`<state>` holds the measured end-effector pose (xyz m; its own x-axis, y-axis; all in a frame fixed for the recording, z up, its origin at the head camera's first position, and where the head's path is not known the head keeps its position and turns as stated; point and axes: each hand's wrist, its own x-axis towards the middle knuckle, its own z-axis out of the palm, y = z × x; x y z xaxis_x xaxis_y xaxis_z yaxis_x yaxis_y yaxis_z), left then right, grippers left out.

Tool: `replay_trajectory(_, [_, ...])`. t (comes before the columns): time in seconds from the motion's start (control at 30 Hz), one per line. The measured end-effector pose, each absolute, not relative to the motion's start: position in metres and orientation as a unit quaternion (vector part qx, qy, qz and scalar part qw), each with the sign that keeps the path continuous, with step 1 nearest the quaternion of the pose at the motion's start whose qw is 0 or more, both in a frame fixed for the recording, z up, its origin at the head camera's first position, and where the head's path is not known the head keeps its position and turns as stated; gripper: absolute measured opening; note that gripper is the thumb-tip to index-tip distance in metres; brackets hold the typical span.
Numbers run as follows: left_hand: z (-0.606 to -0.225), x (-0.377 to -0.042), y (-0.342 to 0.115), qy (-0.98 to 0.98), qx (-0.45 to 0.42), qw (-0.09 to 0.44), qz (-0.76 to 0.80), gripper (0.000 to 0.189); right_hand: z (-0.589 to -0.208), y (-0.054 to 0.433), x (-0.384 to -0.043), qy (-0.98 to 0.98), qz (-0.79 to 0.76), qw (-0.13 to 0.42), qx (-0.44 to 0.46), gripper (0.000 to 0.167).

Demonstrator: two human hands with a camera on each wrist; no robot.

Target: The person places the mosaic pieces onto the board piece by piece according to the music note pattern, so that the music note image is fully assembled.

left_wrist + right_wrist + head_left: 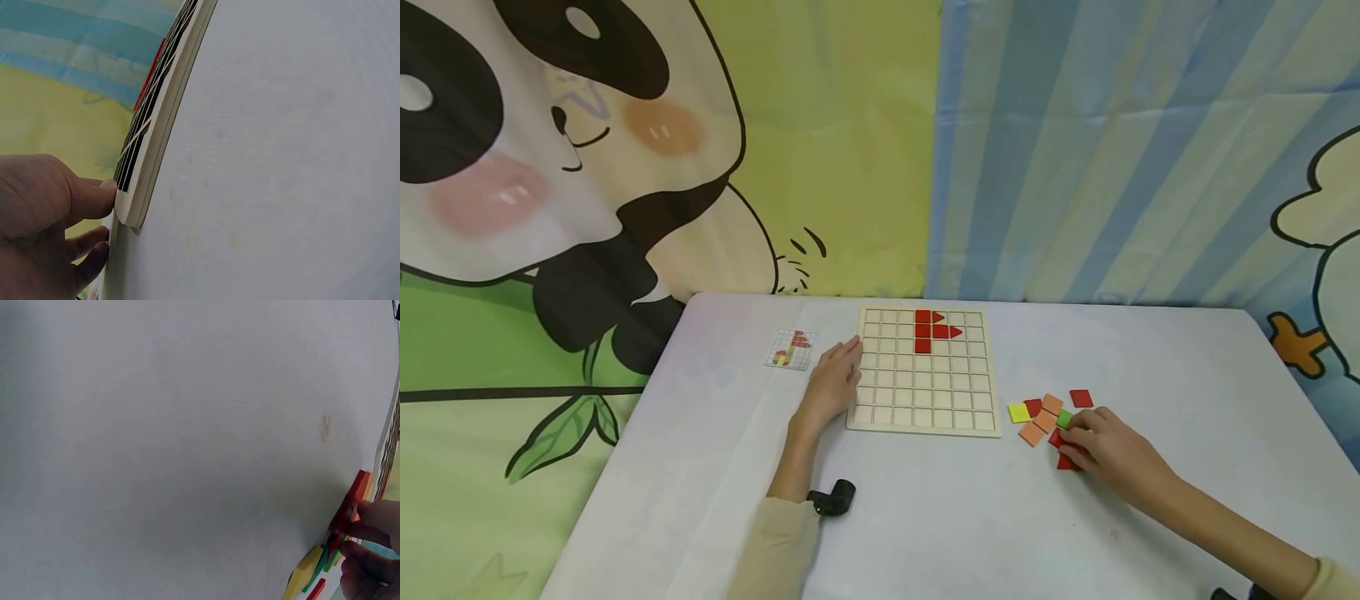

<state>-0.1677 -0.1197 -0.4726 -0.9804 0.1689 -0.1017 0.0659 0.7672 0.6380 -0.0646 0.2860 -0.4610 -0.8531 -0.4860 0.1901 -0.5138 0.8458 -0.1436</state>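
My left hand (837, 379) rests at the left edge of a pale wooden grid board (891, 410). In the left wrist view its thumb (94, 199) touches the board's edge near a corner. Red tiles (922, 331), squares and triangles, sit in cells near the board's top. My right hand (1116, 454) is at a loose group of tiles to the right of the board. Its thumb and fingers are bent around a red tile (1056, 437) there. Beside them lie a green tile (1064, 418), orange tiles (1044, 422) and another red piece (1065, 462), partly hidden by the hand.
A small pattern card (792, 348) with a coloured grid picture lies left of the board. A yellow tile (1018, 413) and a separate red tile (1081, 398) lie on the white table (925, 517). Behind it hangs a printed cloth (842, 150).
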Motion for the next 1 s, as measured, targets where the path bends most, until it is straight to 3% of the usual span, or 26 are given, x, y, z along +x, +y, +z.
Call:
replay_trajectory(0.63, [-0.4721,-0.1664,-0.1194,0.937,0.060,0.074,0.337,0.052,-0.4662,0.2809,-0.0581,-0.958,0.046,0.104,0.263,0.028])
replay_trajectory(1.0, [-0.4707,-0.1660,-0.1187,0.938,0.059,0.074,0.332,0.052,-0.4683,0.2798,-0.0582,-0.963,0.066,0.087,0.246,0.031])
